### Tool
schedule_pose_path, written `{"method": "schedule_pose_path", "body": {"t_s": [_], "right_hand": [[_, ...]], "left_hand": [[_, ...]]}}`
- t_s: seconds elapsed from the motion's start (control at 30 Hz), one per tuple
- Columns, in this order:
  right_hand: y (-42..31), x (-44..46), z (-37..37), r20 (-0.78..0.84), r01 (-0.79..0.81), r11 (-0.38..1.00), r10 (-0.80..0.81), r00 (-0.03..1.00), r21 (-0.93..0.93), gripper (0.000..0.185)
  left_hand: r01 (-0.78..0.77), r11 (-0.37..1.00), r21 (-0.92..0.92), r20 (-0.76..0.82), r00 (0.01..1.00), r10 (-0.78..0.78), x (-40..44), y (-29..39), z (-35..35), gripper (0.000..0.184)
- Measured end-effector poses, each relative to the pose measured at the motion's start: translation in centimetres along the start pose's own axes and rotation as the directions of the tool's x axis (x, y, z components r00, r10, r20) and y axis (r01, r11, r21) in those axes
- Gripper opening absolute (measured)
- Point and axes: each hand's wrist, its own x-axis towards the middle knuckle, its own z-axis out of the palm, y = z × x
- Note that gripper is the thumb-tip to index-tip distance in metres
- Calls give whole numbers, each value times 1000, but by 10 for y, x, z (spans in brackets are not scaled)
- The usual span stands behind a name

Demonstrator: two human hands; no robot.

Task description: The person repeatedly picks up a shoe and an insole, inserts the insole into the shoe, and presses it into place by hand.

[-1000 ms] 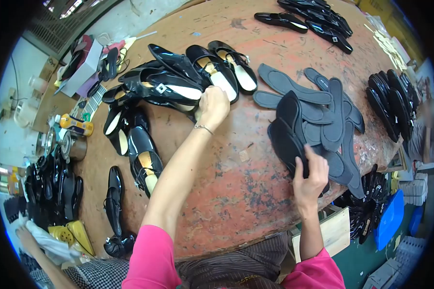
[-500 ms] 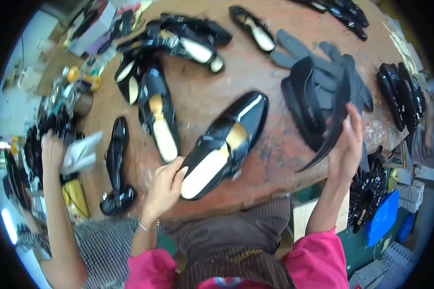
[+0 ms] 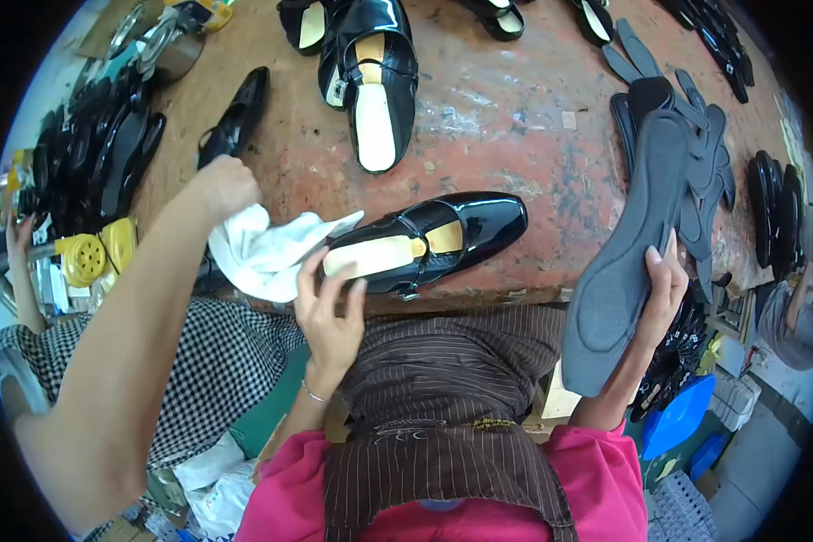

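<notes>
At the heel end of a glossy black shoe, touching with the left fingers, spread loosely and bent, not closed around anything. Over to the right of these fingers, toe pointing away from them, that same shoe, flat on the bench near its edge, pale inner sole facing up.

And across in the right fingers, closed on the edge of a long grey insole! Holding it tilted, thumb on the near face, broad rounded end hanging down and to the left of the grip, other end rising above it.

Just beyond the right fingers, partly behind the held piece, a loose pile of grey insoles, overlapping on the bench. Farther to their right, a cluster of black shoes.

Straight past the left fingers, well apart from them, another black shoe, heel end toward them, pale inside showing.

And close in on the left of those fingers, a white cloth, bunched in another person's hand, one corner stretching behind the shoe's heel! Below the right fingers, off the bench, a blue tray.
</notes>
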Motion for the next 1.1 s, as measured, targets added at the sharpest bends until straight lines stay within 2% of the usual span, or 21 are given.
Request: {"method": "schedule_pose_path", "body": {"t_s": [0.03, 0.07, 0.17, 0.27, 0.4, 0.5, 0.63, 0.73, 0.83, 0.93, 1.03, 1.1], "right_hand": [[-7, -5, 11, -21, -15, 992, 18, 1000, 128, 42], [-9, -2, 24, 89, -118, 913, 91, 992, 390, 58], [-12, 2, 44, 411, -283, 675, -34, 911, 682, 60], [-9, 3, 61, 438, -393, 553, 56, 897, 735, 66], [-7, 7, 60, 496, -470, 563, 120, 860, 679, 63], [-2, 6, 61, 545, -535, 432, 114, 831, 726, 59], [-2, 3, 59, 569, -574, 286, 111, 815, 767, 57], [-5, 1, 59, 580, -612, 170, 204, 789, 772, 54], [-7, 2, 59, 603, -659, 197, 278, 747, 726, 52], [-4, 2, 63, 574, -657, 258, 332, 749, 708, 49], [-10, -3, 72, 470, -576, 391, 338, 816, 718, 53], [-9, -4, 74, 448, -553, 489, 325, 833, 674, 58]], "left_hand": [[-90, 995, 42, 34, 995, 89, -6, 1, 0, 25], [-90, 995, -32, 87, 992, 93, -11, 0, 2, 25], [-103, 989, -103, 126, 985, 116, -11, -2, 10, 28], [-106, 987, -124, 68, 991, 115, 3, -7, 11, 25], [-108, 984, -145, 114, 986, 125, 10, -9, 6, 21], [-91, 979, -181, 127, 985, 115, 11, -14, 3, 20], [-95, 989, -111, 114, 988, 108, 6, -16, -4, 36], [-24, 992, -128, 73, 997, 33, 2, -16, -4, 39], [39, 992, -116, 33, 999, -35, -1, -13, -3, 37], [43, 999, -16, -19, 999, -43, -3, -8, -5, 32], [-34, 999, -22, -62, 998, 32, -3, -3, -4, 25], [140, 932, -336, 75, 990, -122, -2, 16, -5, 18]]}}
